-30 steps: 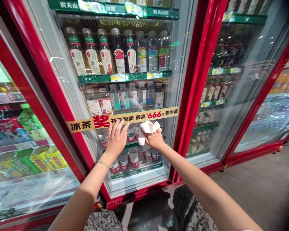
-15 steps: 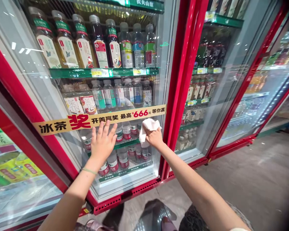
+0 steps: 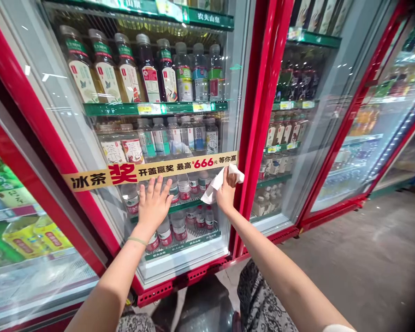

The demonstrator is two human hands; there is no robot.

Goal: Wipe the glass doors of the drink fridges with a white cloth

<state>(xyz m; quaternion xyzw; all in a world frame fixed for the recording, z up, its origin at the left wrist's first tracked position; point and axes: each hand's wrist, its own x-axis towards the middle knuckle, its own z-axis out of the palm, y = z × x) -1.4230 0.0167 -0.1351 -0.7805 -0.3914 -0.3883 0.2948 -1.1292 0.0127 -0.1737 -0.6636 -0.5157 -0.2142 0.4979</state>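
Observation:
My left hand (image 3: 154,203) lies flat with spread fingers against the glass door (image 3: 121,240) of a red-framed drinks fridge, just under a yellow printed strip (image 3: 190,167). In my right hand (image 3: 226,191) is a crumpled white cloth (image 3: 212,188), pressed to the glass near the door's right edge. Part of the cloth sticks out past the fingers on both sides. The cloth's upper end reaches the lower right end of the strip. Bottles stand on shelves behind the glass.
A red door frame (image 3: 259,115) rises right of the cloth, with more glass-door fridges beyond. At left is another fridge holding yellow packs (image 3: 38,235). Grey floor (image 3: 349,258) stretches along the lower right. Patterned clothing (image 3: 263,295) shows at the bottom.
My right hand has slid the cloth right and slightly up, toward the frame, and turned more upright. The left hand stays flat on the glass while the view shifts a little.

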